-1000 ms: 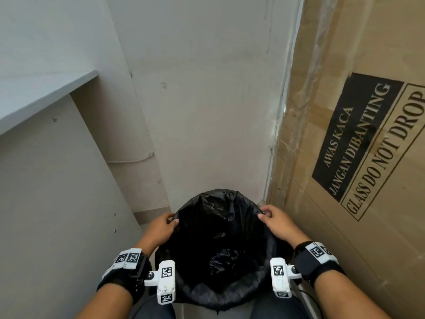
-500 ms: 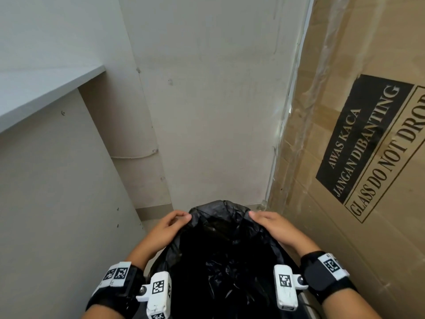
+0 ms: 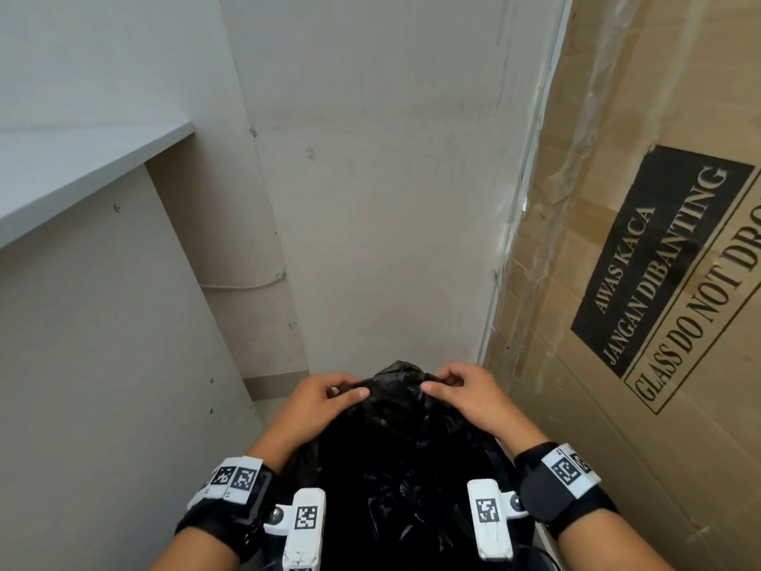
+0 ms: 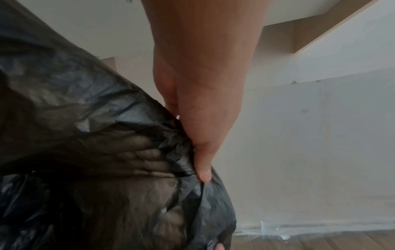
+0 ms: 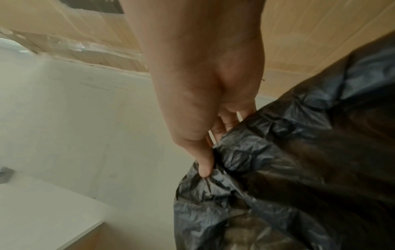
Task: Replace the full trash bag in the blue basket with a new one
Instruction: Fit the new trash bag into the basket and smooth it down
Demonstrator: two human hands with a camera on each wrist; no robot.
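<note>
A black trash bag [image 3: 395, 438] fills the lower middle of the head view, its crinkled mouth bunched into a peak at the far side. My left hand [image 3: 329, 395] pinches the gathered plastic on the left of that peak. My right hand [image 3: 453, 385] pinches it on the right, the two hands a short gap apart. In the left wrist view the left hand [image 4: 198, 152] grips the bag [image 4: 96, 152], thumb on top. In the right wrist view the right hand [image 5: 205, 152] grips the bag [image 5: 288, 169] likewise. The blue basket is hidden under the bag.
A tall cardboard box [image 3: 659, 282] printed "GLASS DO NOT DROP" stands close on the right. A white cabinet side [image 3: 103, 364] under a shelf top [image 3: 74, 166] closes the left. A plain wall [image 3: 391, 179] lies ahead, leaving a narrow gap.
Both hands have moved from the opposite sides of the open bag mouth toward each other, drawing the rim together and lifting it into a bunched peak. The bag's opening has closed.
</note>
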